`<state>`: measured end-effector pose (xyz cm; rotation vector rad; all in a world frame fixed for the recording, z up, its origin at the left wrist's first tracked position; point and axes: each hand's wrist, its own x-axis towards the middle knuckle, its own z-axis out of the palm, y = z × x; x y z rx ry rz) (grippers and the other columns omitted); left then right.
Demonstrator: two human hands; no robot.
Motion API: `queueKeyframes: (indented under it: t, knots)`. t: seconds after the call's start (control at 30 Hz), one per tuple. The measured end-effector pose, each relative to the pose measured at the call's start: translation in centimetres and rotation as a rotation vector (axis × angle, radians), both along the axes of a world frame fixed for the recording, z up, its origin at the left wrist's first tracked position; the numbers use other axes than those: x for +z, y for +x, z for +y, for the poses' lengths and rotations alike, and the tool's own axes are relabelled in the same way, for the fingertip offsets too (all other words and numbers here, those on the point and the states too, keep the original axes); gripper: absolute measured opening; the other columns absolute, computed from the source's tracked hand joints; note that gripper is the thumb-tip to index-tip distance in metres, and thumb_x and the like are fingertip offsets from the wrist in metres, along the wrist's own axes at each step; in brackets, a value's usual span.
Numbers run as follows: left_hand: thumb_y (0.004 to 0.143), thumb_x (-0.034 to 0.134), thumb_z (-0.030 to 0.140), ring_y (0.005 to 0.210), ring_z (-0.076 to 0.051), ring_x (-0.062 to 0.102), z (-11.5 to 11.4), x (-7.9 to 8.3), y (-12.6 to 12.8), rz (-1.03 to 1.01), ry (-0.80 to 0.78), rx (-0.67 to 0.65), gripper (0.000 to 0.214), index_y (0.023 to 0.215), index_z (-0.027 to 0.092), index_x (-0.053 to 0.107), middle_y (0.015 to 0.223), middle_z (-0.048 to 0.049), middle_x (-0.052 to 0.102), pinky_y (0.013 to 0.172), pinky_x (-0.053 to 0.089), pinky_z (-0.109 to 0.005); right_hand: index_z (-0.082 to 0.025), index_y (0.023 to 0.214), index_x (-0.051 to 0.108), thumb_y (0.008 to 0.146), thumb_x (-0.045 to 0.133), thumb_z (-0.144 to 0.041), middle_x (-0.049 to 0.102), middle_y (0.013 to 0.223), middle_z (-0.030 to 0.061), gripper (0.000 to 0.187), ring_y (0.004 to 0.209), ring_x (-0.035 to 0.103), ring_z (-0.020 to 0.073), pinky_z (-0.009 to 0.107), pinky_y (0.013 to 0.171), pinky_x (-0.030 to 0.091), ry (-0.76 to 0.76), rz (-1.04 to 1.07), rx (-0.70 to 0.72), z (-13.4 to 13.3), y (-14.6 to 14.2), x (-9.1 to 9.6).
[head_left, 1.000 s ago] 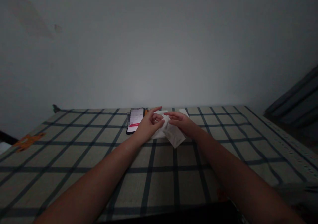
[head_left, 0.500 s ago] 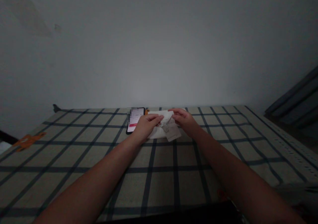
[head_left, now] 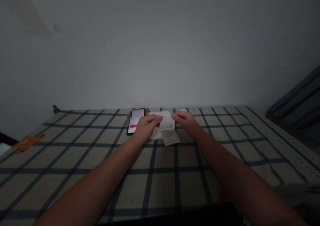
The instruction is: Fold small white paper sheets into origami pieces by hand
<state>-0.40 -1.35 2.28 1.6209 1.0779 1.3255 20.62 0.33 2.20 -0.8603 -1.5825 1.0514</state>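
Observation:
Both of my hands meet at the far middle of a checked cloth (head_left: 175, 162). My left hand (head_left: 146, 127) pinches the left edge of a white printed paper slip (head_left: 168, 132), fingers closed on it. My right hand (head_left: 186, 122) pinches the slip's right upper edge. The slip hangs down between them, its lower end touching the cloth. More white paper (head_left: 156, 134) lies flat under my left hand.
A phone (head_left: 135, 121) with a lit white and pink screen lies just left of my left hand. A small orange thing (head_left: 26, 142) lies on the cloth at the far left. A grey wall stands behind; dark striped fabric (head_left: 297, 109) rises at right.
The slip has turned from slanting out to the right to hanging more upright between my hands. My right hand has shifted up and a little right; my left fingers have closed on the edge.

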Motion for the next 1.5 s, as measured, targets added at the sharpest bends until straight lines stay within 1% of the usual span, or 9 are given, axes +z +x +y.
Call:
queueKeyframes:
  t: [0.1,0.2,0.33,0.5,0.8,0.93,1.1,1.27,1.5]
  knots:
    - [0.077,0.080,0.052,0.074,-0.020,0.066,0.3,-0.5,0.1,-0.234,-0.166,-0.051,0.039,0.086,0.015,0.083,0.080,-0.0074,0.077,0.074,0.051,-0.033,-0.021,0.078,0.080,0.083,0.074,-0.044,0.074,0.078,0.0018,0.025,0.076,0.065,0.0172,0.031,0.073,0.050,-0.007,0.000,-0.008,0.0,0.0,0.0]
    - [0.075,0.085,0.056,0.076,-0.019,0.066,0.4,-0.8,0.1,-0.176,-0.219,-0.100,0.043,0.086,0.015,0.083,0.084,-0.0082,0.078,0.072,0.051,-0.031,-0.020,0.078,0.080,0.083,0.076,-0.046,0.073,0.074,0.0016,0.027,0.072,0.064,0.0166,0.031,0.070,0.050,-0.021,0.027,-0.039,0.3,0.0,-0.3]
    - [0.074,0.086,0.061,0.070,-0.017,0.063,0.6,-0.9,-0.1,-0.129,-0.224,-0.105,0.046,0.079,0.016,0.080,0.075,-0.0060,0.073,0.069,0.049,-0.030,-0.020,0.083,0.082,0.083,0.077,-0.049,0.075,0.078,0.0029,0.029,0.074,0.065,0.0164,0.032,0.074,0.053,-0.067,0.080,-0.010,0.6,0.1,-0.8]
    - [0.067,0.091,0.056,0.063,-0.013,0.058,0.8,-1.0,-0.2,-0.252,-0.330,-0.071,0.044,0.079,0.016,0.078,0.071,-0.0026,0.070,0.062,0.043,-0.026,-0.027,0.113,0.081,0.082,0.082,-0.044,0.079,0.105,0.0041,0.036,0.088,0.070,0.0167,0.032,0.082,0.058,-0.117,0.217,0.142,0.4,0.3,-0.8]
    - [0.072,0.085,0.055,0.059,-0.013,0.051,0.9,-0.8,-0.3,-0.101,-0.247,-0.032,0.039,0.072,0.017,0.077,0.065,-0.0014,0.065,0.058,0.037,-0.027,-0.026,0.106,0.078,0.079,0.087,-0.035,0.074,0.120,0.0068,0.030,0.111,0.069,0.0204,0.037,0.100,0.054,0.016,0.073,0.267,0.3,1.4,0.2]
    - [0.075,0.082,0.055,0.056,-0.012,0.046,0.6,-0.3,-0.3,-0.020,-0.203,-0.046,0.040,0.063,0.018,0.072,0.059,0.0005,0.059,0.056,0.035,-0.027,-0.026,0.096,0.081,0.081,0.086,-0.041,0.070,0.127,0.0093,0.022,0.118,0.065,0.0228,0.037,0.094,0.055,0.098,-0.077,0.237,0.6,1.5,-0.1]
    - [0.079,0.074,0.059,0.054,-0.013,0.047,0.3,0.3,-0.1,0.104,-0.123,-0.116,0.042,0.066,0.019,0.072,0.056,0.0016,0.056,0.056,0.037,-0.027,-0.024,0.079,0.079,0.078,0.085,-0.048,0.073,0.104,0.0081,0.025,0.099,0.066,0.0212,0.035,0.084,0.054,0.158,-0.074,0.106,0.8,0.7,-0.4]
    - [0.083,0.072,0.058,0.068,-0.016,0.057,0.1,0.2,0.0,-0.012,-0.087,-0.176,0.042,0.074,0.018,0.075,0.078,-0.0034,0.065,0.060,0.048,-0.027,-0.022,0.073,0.073,0.080,0.082,-0.049,0.068,0.078,0.0032,0.030,0.075,0.060,0.0171,0.031,0.069,0.048,0.098,-0.034,0.031,0.6,0.3,-0.4]
    - [0.090,0.071,0.051,0.077,-0.017,0.061,0.0,0.0,0.1,0.076,0.029,-0.218,0.035,0.086,0.018,0.082,0.100,-0.0088,0.071,0.060,0.050,-0.026,-0.021,0.072,0.070,0.071,0.087,-0.052,0.067,0.073,0.0012,0.036,0.071,0.058,0.0160,0.030,0.068,0.046,0.003,0.006,0.003,0.9,0.3,-0.7]
